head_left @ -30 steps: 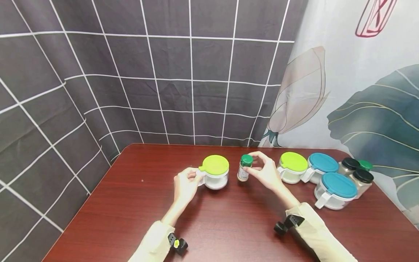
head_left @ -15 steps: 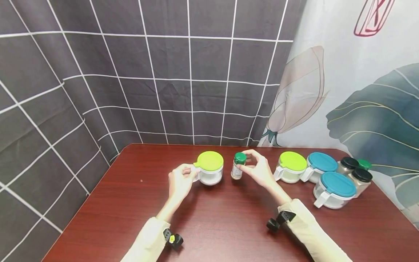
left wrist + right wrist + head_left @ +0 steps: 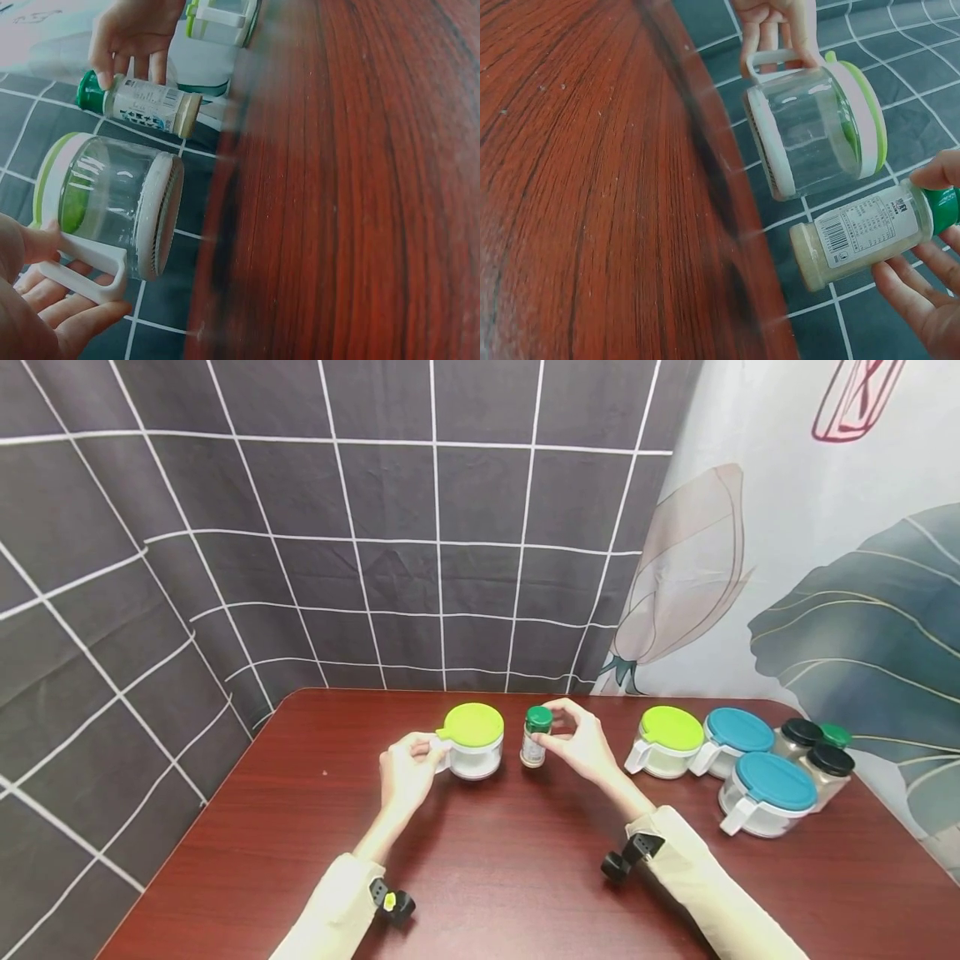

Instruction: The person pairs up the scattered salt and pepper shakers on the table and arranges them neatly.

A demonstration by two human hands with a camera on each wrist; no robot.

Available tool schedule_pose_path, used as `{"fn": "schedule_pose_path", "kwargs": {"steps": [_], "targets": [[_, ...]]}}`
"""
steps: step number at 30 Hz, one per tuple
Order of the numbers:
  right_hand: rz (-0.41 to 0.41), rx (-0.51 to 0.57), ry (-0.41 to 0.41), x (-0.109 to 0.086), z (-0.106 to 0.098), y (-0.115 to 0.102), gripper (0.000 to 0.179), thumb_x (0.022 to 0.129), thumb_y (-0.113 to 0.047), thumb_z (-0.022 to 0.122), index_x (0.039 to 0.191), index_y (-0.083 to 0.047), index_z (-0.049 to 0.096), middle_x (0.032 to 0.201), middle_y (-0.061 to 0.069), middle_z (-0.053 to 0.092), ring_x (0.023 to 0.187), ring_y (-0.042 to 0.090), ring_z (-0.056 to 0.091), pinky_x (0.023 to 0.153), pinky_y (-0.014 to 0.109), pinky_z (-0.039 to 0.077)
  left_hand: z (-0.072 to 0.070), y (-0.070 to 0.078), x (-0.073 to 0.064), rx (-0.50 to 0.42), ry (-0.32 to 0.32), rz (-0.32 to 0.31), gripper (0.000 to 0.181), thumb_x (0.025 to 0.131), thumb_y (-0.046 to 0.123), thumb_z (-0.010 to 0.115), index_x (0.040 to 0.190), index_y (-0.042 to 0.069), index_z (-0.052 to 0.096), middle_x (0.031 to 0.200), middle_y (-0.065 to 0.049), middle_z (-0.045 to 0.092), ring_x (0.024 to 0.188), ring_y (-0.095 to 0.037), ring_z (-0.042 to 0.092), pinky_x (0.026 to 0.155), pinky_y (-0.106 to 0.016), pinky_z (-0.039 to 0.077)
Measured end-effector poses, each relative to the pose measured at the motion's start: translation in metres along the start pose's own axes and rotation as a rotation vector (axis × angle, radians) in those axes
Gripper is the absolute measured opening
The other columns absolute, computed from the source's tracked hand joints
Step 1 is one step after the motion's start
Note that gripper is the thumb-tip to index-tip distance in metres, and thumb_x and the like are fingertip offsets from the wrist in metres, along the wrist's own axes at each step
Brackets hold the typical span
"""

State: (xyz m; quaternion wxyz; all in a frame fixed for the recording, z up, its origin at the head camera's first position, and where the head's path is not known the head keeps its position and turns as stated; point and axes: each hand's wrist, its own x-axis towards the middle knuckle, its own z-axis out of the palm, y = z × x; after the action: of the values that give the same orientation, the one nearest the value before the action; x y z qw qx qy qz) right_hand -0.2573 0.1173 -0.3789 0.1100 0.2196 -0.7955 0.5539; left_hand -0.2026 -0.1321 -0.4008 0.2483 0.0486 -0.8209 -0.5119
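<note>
My left hand (image 3: 406,774) holds a clear seasoning jar (image 3: 476,762) by its white handle (image 3: 114,262), thumb on top and fingers beneath. The jar has a lime-green lid (image 3: 472,724) with a white collar, and little shows inside its clear wall. To its right, my right hand (image 3: 583,745) pinches a small spice bottle (image 3: 533,748) near its green cap (image 3: 538,718). Pale contents and a printed label (image 3: 866,227) show on the bottle in the right wrist view. Jar and bottle are upright, side by side with a small gap, their bases raised off the table.
On the right of the red-brown table (image 3: 480,877) stand another lime-lidded jar (image 3: 669,742), two blue-lidded jars (image 3: 767,802), two black-capped bottles (image 3: 828,772) and a green-capped one (image 3: 835,736). A dark grid-patterned curtain (image 3: 390,568) hangs behind the table.
Both hands have moved left and slightly toward the back of the table, carrying the jar and the spice bottle along together. The jars and bottles on the right stay put.
</note>
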Motion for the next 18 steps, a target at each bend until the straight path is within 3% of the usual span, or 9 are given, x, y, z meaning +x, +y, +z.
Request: {"fn": "schedule_pose_path", "kwargs": {"steps": [3, 5, 13, 18], "targets": [[-0.016, -0.018, -0.007, 0.000, 0.003, -0.011, 0.037, 0.075, 0.005, 0.074, 0.108, 0.009, 0.059, 0.098, 0.026, 0.067, 0.084, 0.022, 0.067, 0.079, 0.043, 0.057, -0.002, -0.001, 0.002, -0.003, 0.003, 0.002, 0.018, 0.078, 0.016, 0.078, 0.091, 0.004, 0.073, 0.088, -0.016, 0.075, 0.080, -0.026, 0.074, 0.074, -0.037, 0.058], [-0.012, -0.005, -0.010, 0.003, 0.006, -0.005, 0.038, 0.075, 0.005, 0.075, 0.109, 0.008, 0.059, 0.099, 0.026, 0.067, 0.085, 0.027, 0.067, 0.081, 0.051, 0.055, -0.003, -0.002, 0.003, -0.007, 0.005, 0.003, 0.019, 0.078, 0.015, 0.077, 0.092, 0.003, 0.073, 0.088, -0.017, 0.075, 0.081, -0.027, 0.074, 0.073, -0.037, 0.058], [-0.027, 0.000, -0.029, 0.012, 0.015, 0.016, 0.039, 0.075, -0.004, 0.078, 0.111, -0.001, 0.061, 0.102, 0.018, 0.069, 0.085, 0.020, 0.068, 0.075, 0.026, 0.057, -0.012, -0.001, 0.006, 0.015, 0.026, -0.017, 0.019, 0.079, 0.015, 0.077, 0.093, 0.003, 0.073, 0.090, -0.017, 0.074, 0.083, -0.028, 0.073, 0.076, -0.040, 0.058], [-0.019, 0.031, -0.046, 0.016, 0.021, 0.015, 0.038, 0.075, -0.004, 0.077, 0.110, -0.003, 0.061, 0.101, 0.018, 0.069, 0.086, 0.028, 0.069, 0.075, 0.030, 0.058, -0.016, -0.002, 0.008, 0.021, 0.032, -0.025, 0.019, 0.079, 0.015, 0.077, 0.094, 0.003, 0.073, 0.091, -0.017, 0.074, 0.083, -0.029, 0.073, 0.077, -0.040, 0.058]]}}
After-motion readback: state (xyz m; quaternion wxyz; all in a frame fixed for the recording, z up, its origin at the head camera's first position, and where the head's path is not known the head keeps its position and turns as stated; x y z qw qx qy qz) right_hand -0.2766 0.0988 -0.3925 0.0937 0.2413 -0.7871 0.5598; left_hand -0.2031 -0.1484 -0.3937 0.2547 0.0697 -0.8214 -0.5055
